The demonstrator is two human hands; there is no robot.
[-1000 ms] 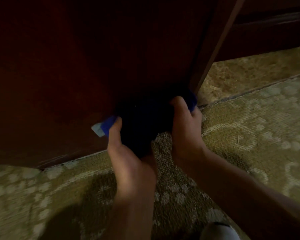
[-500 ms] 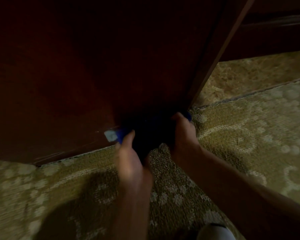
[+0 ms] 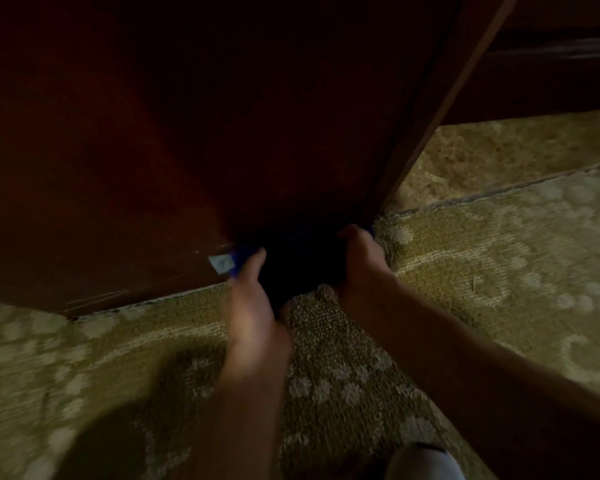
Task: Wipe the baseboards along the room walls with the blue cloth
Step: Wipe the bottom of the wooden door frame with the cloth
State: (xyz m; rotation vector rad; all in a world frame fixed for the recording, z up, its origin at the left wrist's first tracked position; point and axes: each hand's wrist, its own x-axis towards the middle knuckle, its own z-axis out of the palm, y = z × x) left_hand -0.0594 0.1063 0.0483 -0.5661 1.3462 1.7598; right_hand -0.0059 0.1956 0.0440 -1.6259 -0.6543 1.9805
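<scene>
The blue cloth (image 3: 243, 259) looks soft and matt, with a pale paper-like label (image 3: 220, 263) at its edge. The dark red-brown wood panel (image 3: 125, 174) has a smooth, faintly glossy finish. The patterned carpet (image 3: 465, 271) is rough, looped, and matt.

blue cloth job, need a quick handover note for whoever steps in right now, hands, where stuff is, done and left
Left hand: grips the left end of the cloth, by its white tag.
Right hand: grips the right end, near the panel's corner.
Cloth: stretched between both hands, pressed low against the dark wood panel just above the carpet. Its middle is too dark to make out.
Done: cannot tell how much has been wiped. The panel's bottom edge to the left shows pale scuffs.
Left: probably wipe along the bottom edge to the left, then the far wall's dark base past the corner.
</scene>
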